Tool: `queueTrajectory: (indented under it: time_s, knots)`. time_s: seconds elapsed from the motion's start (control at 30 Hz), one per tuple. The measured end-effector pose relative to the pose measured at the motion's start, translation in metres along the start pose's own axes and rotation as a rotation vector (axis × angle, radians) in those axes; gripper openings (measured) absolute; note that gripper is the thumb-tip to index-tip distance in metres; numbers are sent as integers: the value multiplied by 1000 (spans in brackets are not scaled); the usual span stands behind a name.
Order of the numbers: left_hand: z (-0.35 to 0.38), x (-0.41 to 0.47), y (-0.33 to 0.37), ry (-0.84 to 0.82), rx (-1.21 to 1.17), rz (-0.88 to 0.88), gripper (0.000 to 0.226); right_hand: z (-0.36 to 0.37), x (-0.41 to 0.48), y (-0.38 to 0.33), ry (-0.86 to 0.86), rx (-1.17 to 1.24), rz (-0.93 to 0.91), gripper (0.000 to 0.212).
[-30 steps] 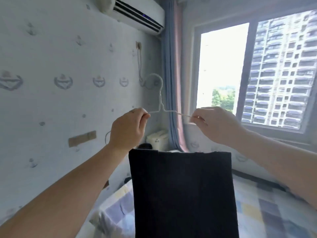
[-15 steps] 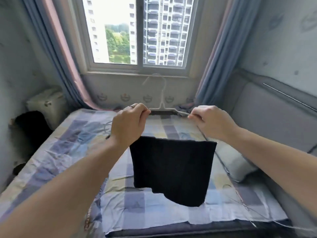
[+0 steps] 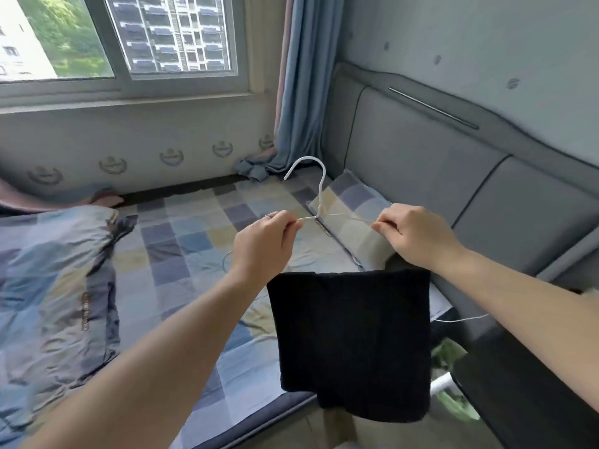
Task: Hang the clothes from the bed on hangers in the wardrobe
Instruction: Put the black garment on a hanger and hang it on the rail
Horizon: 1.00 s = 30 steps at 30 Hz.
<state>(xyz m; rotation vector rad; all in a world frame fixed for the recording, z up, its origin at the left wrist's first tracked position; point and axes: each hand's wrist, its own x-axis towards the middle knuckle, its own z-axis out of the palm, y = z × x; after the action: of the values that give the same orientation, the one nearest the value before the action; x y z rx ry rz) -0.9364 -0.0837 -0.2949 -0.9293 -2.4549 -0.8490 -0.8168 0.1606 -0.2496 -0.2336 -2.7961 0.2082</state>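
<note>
We see the left hand [image 3: 262, 241] and the right hand [image 3: 411, 234] each pinching a shoulder of the hanger [image 3: 320, 202] above the bed [image 3: 181, 241]. A black garment [image 3: 353, 345] hangs below them, probably on its hidden bar.

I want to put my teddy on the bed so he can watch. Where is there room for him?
The bare checked sheet in the middle, between the crumpled quilt on the left and the pillow by the headboard, up to the window wall. Crowded: the near edge, where the left hand and right hand hold the hanger with the black cloth.
</note>
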Motion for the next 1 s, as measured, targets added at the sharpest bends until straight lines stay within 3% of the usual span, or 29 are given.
queueTrajectory:
  time_s: [0.27,0.57,0.73,1.0]
  knots:
    - [140,53,-26,-147,39,-149,24,109,80,111,-218,100,40,22]
    - [303,67,-79,-423,64,-565,27,295,170,200,-624,218,72,27]
    - [396,68,-116,-484,20,-747,25,400,193,235,-666,253,195,27]
    - [554,87,-217,-517,-25,-798,24,572,243,293,-653,223,278,22]
